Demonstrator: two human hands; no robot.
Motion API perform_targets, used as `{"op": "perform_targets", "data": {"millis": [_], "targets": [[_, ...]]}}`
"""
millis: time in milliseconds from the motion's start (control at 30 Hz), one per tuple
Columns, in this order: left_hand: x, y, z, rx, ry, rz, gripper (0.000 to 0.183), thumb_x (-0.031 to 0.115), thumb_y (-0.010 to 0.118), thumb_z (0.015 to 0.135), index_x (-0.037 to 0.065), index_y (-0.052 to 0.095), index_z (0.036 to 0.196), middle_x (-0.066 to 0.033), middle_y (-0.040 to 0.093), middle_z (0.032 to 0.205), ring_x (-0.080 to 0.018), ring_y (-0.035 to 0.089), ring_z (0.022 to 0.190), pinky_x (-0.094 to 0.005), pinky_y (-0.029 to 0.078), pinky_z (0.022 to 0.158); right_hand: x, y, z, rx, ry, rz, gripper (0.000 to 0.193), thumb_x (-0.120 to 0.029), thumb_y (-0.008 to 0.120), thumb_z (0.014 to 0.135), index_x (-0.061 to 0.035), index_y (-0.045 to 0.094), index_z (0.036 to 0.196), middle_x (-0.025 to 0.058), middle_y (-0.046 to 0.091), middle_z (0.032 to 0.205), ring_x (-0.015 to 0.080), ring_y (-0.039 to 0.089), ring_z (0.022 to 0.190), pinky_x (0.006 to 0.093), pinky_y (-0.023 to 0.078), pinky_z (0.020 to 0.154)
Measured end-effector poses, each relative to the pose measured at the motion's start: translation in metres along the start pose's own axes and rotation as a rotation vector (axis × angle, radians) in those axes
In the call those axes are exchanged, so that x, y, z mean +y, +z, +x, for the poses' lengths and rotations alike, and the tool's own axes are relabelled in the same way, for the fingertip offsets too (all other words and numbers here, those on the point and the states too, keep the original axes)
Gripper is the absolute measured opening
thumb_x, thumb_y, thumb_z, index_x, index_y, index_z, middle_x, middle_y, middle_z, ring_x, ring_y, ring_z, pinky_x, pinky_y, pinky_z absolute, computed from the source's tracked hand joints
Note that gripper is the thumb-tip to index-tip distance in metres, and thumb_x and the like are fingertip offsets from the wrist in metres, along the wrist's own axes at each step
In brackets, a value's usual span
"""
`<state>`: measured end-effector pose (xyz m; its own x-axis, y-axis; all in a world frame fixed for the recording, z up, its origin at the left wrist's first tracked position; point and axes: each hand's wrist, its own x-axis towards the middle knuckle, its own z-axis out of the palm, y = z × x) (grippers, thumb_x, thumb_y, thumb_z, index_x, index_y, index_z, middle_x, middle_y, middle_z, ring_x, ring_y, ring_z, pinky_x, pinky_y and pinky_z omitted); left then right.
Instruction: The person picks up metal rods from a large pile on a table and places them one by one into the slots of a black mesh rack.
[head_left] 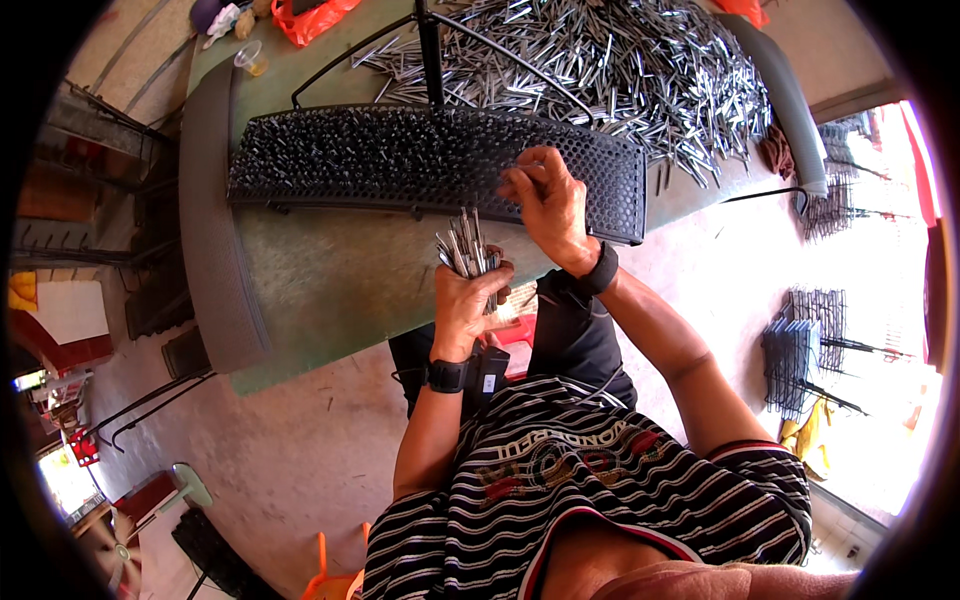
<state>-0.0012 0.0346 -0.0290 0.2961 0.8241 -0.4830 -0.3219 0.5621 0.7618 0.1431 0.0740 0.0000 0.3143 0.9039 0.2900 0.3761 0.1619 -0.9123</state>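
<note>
Two hands work at a perforated black rack (pixel 618 195) lying across a green surface (pixel 330 300). Clock positions are taken from the rack's centre, 12 o'clock pointing away from the person.

Present condition: The left hand (pixel 470 298), at 6 o'clock just off the near edge, is clamped around a bundle of slim metal rods (pixel 465 245), their free ends toward 12 o'clock at uneven heights. The right hand (pixel 547 200), at 4 o'clock over the rack, has thumb and fingertips drawn together; whether a rod sits between them cannot be told. Rod tips crowd the holes from 9 o'clock toward the middle; holes at the 3 o'clock end show bare. A loose pile of metal rods (pixel 640 75) covers the surface from 12 to 2 o'clock beyond the rack.

Recommended method: The step in hand appears to be seating single rods in holes.
1. Hold the bundle close to the near edge, for a short transfer.
2. Even the free ends, so that one rod separates cleanly.
3. Pinch each rod near its upper end, align it with the hole, and lower it straight.
4. Fill outward toward 3 o'clock, row by row, to avoid skipped holes.

Caution: A tilted rod may catch on the hole rim. Avoid brushing seated tips with the wrist.
</note>
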Motion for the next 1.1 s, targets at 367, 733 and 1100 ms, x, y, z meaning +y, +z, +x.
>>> {"op": "perform_targets", "data": {"millis": [367,733,1100], "targets": [[-0.003,-0.008,-0.002,-0.002,0.018,0.046,0.024,-0.005,0.070,0.067,-0.001,0.060,0.088,-0.0084,0.063,0.070,-0.0134,0.055,0.048,-0.0247,0.044,0.042,-0.015,-0.005,0.007,-0.112,-0.302,-0.454,0.009,-0.008,0.063,0.078,-0.0007,0.063,0.082,0.0107,0.061,0.070,0.0270,0.061,0.058,0.0319,0.048,0.054],[-0.009,0.003,-0.002,-0.036,0.053,0.081,0.020,-0.004,0.069,0.070,-0.001,0.060,0.087,-0.0056,0.061,0.066,-0.0101,0.053,0.047,-0.0232,0.043,0.042,-0.010,-0.016,-0.014,-0.286,0.195,-0.186,0.017,-0.014,0.065,0.077,0.0031,0.065,0.074,0.0100,0.063,0.059,0.0135,0.061,0.054,0.0267,0.047,0.049],[-0.009,-0.004,0.000,-0.018,0.031,0.044,0.022,-0.006,0.069,0.069,-0.002,0.060,0.088,-0.0085,0.062,0.067,-0.0127,0.055,0.047,-0.0245,0.044,0.042,-0.003,0.001,-0.004,0.044,0.052,0.182,0.011,-0.003,0.055,0.087,0.0001,0.052,0.097,0.0097,0.065,0.076,0.0127,0.066,0.064,0.0223,0.051,0.054]]}}
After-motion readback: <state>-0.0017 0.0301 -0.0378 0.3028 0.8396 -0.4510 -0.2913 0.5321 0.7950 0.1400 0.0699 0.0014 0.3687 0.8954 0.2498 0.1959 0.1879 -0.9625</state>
